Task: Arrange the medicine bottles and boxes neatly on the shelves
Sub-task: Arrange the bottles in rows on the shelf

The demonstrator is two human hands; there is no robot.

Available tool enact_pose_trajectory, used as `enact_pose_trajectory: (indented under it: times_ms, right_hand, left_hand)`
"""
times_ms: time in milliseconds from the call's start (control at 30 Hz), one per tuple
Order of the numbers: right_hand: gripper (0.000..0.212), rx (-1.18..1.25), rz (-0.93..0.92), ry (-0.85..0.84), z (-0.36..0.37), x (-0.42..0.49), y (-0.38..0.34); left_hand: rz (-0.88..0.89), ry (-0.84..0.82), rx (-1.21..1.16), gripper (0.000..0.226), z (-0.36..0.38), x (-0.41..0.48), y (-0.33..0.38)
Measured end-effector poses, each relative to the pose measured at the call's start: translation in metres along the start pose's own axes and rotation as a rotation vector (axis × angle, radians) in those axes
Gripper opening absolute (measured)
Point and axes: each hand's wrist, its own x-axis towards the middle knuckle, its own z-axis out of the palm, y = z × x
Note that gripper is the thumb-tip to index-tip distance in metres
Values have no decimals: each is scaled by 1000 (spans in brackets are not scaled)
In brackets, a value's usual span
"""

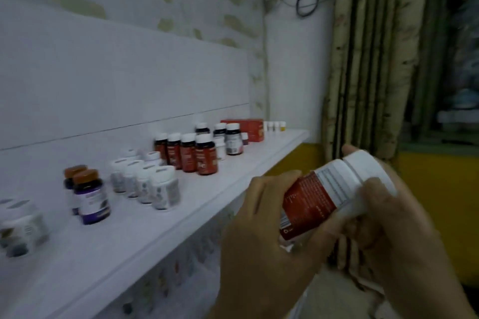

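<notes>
Red and white mark the bottle (326, 189) you hold in both hands, off the front edge of the white shelf (155, 230) and not resting on it. It is tilted, with its broad white cap pointing up and to the right. Your left hand (259, 228) grips the lower, red-labelled end, fingers curled round it. Your right hand (388, 228) holds the cap end, the thumb pressed across the white shoulder and the fingers wrapped behind the cap.

On the shelf the other medicines stand upright in groups:
- At the far left edge sits a blurred cluster of pale jars (18, 225).
- Near them stand two purple bottles with orange caps (89, 194), one just behind the other.
- Next comes a tight block of small white-capped bottles (147, 184).
- Further along is a group of red-labelled bottles (193, 154), looking much like the one in your hands.
- Just behind those are a few dark bottles with white caps (229, 137).
- A red box (246, 128) stands against the wall past them.
- A row of tiny bottles (276, 126) is at the far end of the shelf.

Beyond the shelf end hangs a pale patterned curtain (368, 59), and a looped black cable (307, 2) hangs on the wall above.
</notes>
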Motion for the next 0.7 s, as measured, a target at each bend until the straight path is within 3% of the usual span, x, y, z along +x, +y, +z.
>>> enact_pose_trajectory:
  times_ms: [67,233,400,533,567,633,700]
  right_hand:
    - [83,75,104,107,-38,-3,6]
    - [51,-85,260,219,-123,-3,38]
    - [40,-147,428,253,-184,-24,107]
    - [46,-36,715,371,-209,-47,178]
    - [46,-8,795,415,-213,-51,194]
    - [44,36,924,492,-219,-58,226]
    - [43,37,997,551,-223,-59,255]
  left_hand:
    - [-80,-46,-131,54,40,2,1]
    - [-268,-243,-258,48,139,5,-7]
    - [-497,-538,-378,41,216,-30,-46]
    - [-743,-727,-467,13,262,-69,-86]
    - [-817,-753,-493,13,270,-75,-96]
    - [-895,-820,-488,41,292,-87,-119]
    - [-971,-883,-489,51,318,-97,-141]
